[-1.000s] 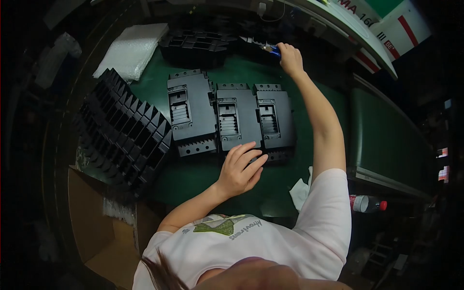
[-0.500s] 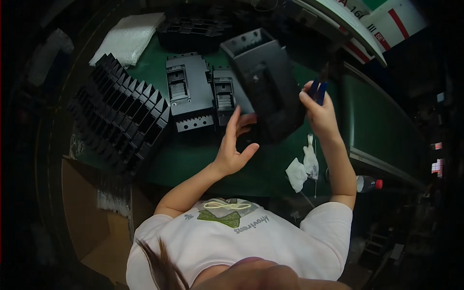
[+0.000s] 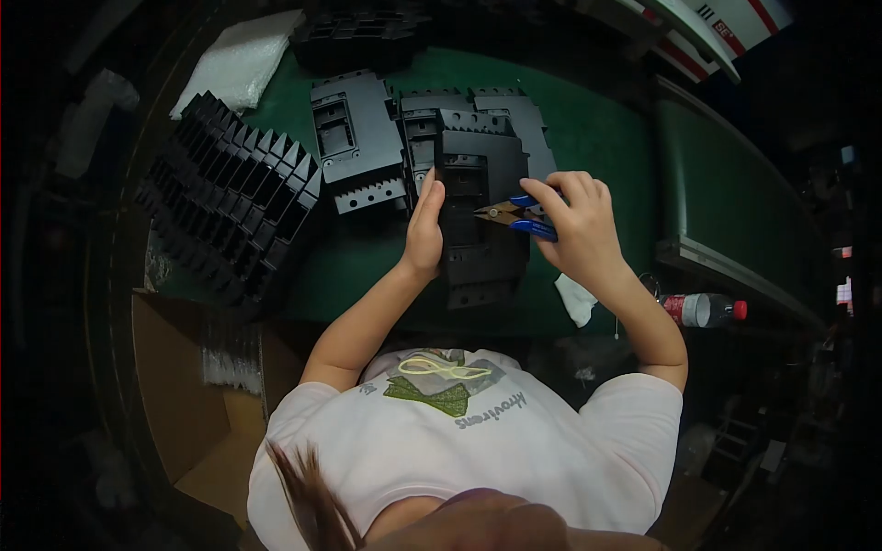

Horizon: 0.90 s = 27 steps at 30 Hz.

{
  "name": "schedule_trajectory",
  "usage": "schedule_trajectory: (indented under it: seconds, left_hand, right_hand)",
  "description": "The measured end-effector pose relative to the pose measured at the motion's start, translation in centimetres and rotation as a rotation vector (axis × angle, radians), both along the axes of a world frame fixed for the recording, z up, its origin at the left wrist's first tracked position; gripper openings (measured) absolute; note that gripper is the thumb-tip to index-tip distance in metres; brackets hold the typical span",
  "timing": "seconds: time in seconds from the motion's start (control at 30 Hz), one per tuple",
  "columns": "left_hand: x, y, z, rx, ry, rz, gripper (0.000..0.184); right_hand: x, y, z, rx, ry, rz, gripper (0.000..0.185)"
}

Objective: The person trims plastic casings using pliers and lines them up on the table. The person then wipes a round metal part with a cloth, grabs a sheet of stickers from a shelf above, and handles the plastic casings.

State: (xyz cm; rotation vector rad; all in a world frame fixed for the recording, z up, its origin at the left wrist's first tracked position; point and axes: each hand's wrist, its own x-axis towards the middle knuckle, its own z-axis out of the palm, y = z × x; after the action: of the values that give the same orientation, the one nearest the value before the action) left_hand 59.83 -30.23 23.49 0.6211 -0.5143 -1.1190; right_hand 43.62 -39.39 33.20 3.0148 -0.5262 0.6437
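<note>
A black plastic housing (image 3: pixel 501 174) with a recessed window stands in front of me, above the green table. My left hand (image 3: pixel 424 234) grips its left edge, the fingers partly hidden behind it. In my right hand (image 3: pixel 585 225) is a pair of blue-handled cutting pliers (image 3: pixel 525 218), jaws pointing left over the housing's recess. Whether the jaw tips touch the plastic I cannot tell. Behind it lie similar housings: one at left (image 3: pixel 363 133), one in the middle (image 3: pixel 424 103) partly covered, and another at right (image 3: pixel 524 115).
A long stack of black parts (image 3: pixel 234 188) takes up the table's left side, with more black parts (image 3: pixel 358 41) at the back. Bubble wrap (image 3: pixel 237 60) lies behind the stack. A white cloth (image 3: pixel 576 301) and a bottle (image 3: pixel 703 309) are at right; a cardboard box (image 3: pixel 175 367) stands lower left.
The housing has come down and toward me from the upper right and is now upright. My left hand has closed on its edge. The pliers have swung left over its recess.
</note>
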Motion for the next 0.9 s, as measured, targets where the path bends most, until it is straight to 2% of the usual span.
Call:
schedule_trajectory:
  seconds: [0.03,0.13,0.67,0.9]
  left_hand:
    - [0.0,0.0,-0.1,0.005,-0.002,-0.007,0.041]
    - [0.0,0.2,-0.1,-0.011,0.025,-0.075,0.043]
    - [-0.4,0.2,-0.1,0.054,0.022,-0.042,0.043]
    - [-0.5,0.0,-0.6,0.084,0.028,0.007,0.041]
  right_hand:
    - [0.1,0.1,-0.3,-0.081,0.038,-0.001,0.051]
    - [0.5,0.0,-0.6,-0.092,0.049,-0.03,0.05]
    - [2.0,0.7,-1.0,-0.073,0.131,-0.071,0.053]
    - [2.6,0.6,-0.8,-0.137,0.247,-0.108,0.045]
